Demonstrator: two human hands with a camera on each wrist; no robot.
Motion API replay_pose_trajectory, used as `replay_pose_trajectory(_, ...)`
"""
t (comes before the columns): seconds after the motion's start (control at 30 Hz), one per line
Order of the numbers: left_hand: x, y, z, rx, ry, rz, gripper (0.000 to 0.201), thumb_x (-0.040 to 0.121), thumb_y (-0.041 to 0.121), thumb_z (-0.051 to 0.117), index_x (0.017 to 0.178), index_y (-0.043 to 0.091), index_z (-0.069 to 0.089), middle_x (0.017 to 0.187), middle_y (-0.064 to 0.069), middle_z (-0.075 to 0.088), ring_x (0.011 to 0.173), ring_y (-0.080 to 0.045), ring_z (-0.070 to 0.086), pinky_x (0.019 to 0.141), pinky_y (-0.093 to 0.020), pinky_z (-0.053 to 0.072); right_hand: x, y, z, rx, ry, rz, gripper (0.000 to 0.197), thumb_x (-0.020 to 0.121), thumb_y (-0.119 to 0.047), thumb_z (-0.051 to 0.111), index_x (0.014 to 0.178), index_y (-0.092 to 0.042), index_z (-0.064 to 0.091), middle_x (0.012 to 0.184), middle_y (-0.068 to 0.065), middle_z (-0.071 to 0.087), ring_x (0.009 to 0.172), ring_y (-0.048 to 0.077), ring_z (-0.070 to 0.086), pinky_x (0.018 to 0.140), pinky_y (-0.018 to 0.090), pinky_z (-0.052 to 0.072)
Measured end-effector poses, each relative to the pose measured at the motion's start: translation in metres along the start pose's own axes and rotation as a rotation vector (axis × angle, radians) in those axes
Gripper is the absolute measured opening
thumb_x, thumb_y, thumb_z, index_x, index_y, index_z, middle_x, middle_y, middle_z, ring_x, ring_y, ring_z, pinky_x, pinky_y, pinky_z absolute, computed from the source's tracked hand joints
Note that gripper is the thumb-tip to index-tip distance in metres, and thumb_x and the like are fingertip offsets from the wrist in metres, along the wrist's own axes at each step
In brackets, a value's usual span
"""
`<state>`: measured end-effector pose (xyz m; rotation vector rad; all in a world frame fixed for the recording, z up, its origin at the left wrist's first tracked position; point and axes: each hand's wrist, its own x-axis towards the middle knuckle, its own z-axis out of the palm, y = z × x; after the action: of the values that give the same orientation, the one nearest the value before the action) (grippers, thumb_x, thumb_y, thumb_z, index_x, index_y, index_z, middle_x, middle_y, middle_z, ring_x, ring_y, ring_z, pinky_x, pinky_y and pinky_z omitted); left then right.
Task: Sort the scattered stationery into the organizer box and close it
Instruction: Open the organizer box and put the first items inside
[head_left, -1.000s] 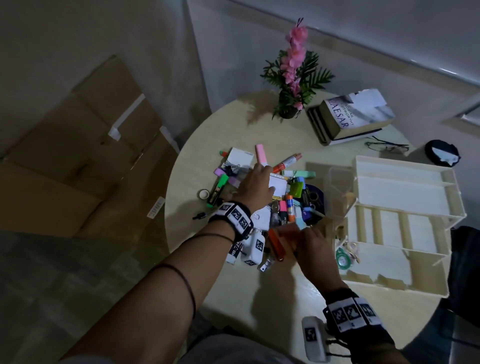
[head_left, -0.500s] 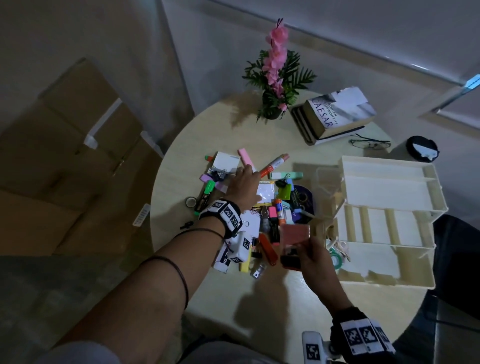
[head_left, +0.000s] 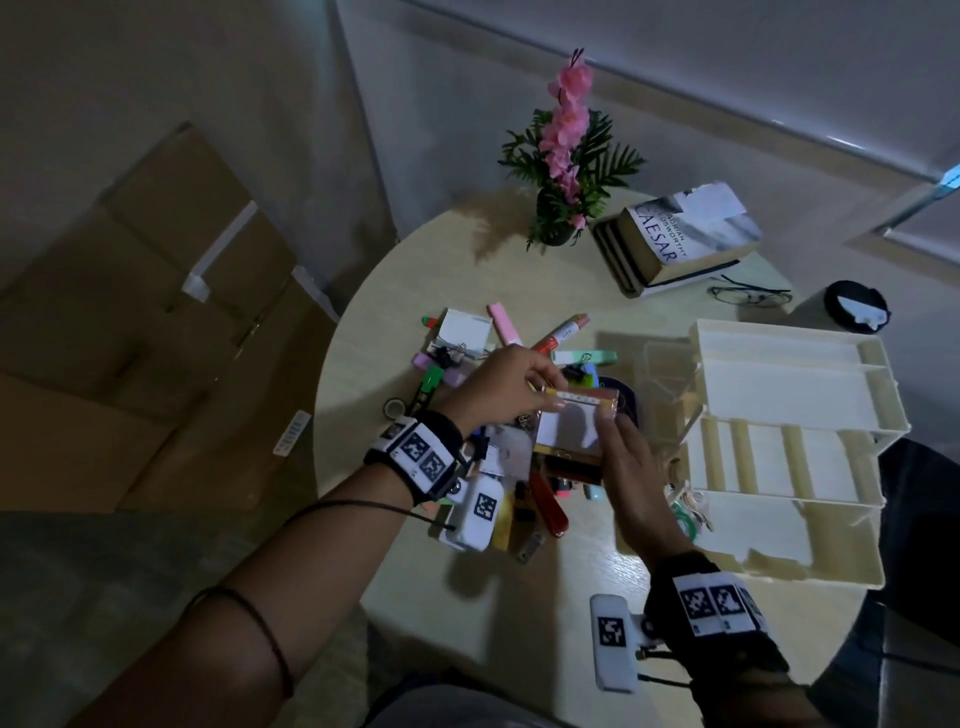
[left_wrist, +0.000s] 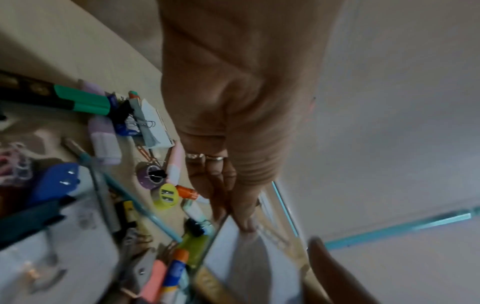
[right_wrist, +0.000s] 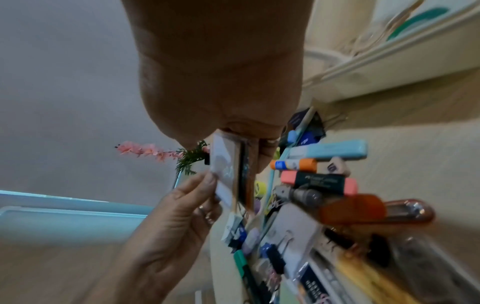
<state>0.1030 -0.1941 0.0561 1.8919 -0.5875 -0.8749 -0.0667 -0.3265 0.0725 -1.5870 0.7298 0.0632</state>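
Observation:
Both hands hold a flat clear-wrapped packet (head_left: 571, 428) above the pile of scattered stationery (head_left: 498, 467) on the round table (head_left: 426, 270). My left hand (head_left: 545, 400) pinches its upper left edge; the left wrist view shows these fingertips (left_wrist: 233, 209) on the packet (left_wrist: 249, 259). My right hand (head_left: 608, 431) grips the right side, thumb on top. In the right wrist view the packet (right_wrist: 224, 170) stands edge-on between both hands. The cream organizer box (head_left: 789, 374) stands open at the right, its tiers spread.
The pile includes a pink highlighter (head_left: 503, 325), an orange marker (head_left: 561, 332), a white notepad (head_left: 465, 330) and a red stapler (head_left: 548, 501). A potted flower (head_left: 563, 156), stacked books (head_left: 680, 239) and glasses (head_left: 750, 296) sit at the back. Cardboard boxes (head_left: 156, 312) lie on the floor, left.
My right hand has lifted the packet out of the pile. My left hand has left the pile and come over to pinch the packet's upper edge.

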Motion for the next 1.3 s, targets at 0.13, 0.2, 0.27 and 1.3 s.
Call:
replay_pose_trajectory(0.13, 0.002, -0.007, -0.005, 0.045, 0.098, -0.035, 0.030, 0.080, 0.032, 0.090, 0.102, 0.019, 0.075, 0.090, 0.009, 0.072, 0.079, 0.001, 0.066, 0.069, -0.020, 0.055, 0.003, -0.005, 0.013, -0.068, 0.015, -0.031, 0.014, 0.110, -0.026, 0.053, 0.118, -0.018, 0.061, 0.088, 0.001, 0.072, 0.067, 0.006, 0.068, 0.051, 0.015, 0.048)
replay_pose_trajectory(0.2, 0.014, -0.015, -0.026, 0.202, 0.279, -0.064, 0.027, 0.085, 0.039, 0.084, 0.100, 0.019, 0.074, 0.095, 0.004, 0.074, 0.086, -0.010, 0.070, 0.076, -0.032, 0.060, 0.004, 0.004, 0.008, -0.097, 0.062, -0.035, 0.017, 0.108, -0.028, 0.057, 0.109, -0.013, 0.062, 0.085, 0.006, 0.071, 0.070, 0.012, 0.069, 0.058, 0.023, 0.053)
replay_pose_trajectory(0.27, 0.030, -0.028, -0.052, 0.410, 0.472, -0.144, 0.022, 0.091, 0.035, 0.076, 0.104, 0.017, 0.073, 0.107, -0.004, 0.073, 0.097, -0.023, 0.069, 0.086, -0.039, 0.058, 0.000, 0.012, 0.002, -0.086, 0.070, -0.003, 0.017, 0.108, -0.030, 0.056, 0.110, -0.014, 0.063, 0.092, 0.009, 0.073, 0.080, 0.017, 0.072, 0.071, 0.036, 0.058)
replay_pose_trajectory(1.3, -0.028, 0.009, 0.004, -0.362, 0.306, -0.083, 0.017, 0.094, 0.010, 0.076, 0.110, 0.009, 0.074, 0.100, -0.005, 0.079, 0.087, -0.010, 0.074, 0.071, -0.027, 0.060, -0.046, 0.033, -0.060, -0.022, 0.132, 0.006, 0.004, 0.097, -0.014, 0.074, 0.093, -0.014, 0.075, 0.090, 0.000, 0.081, 0.079, 0.018, 0.075, 0.069, 0.035, 0.059)
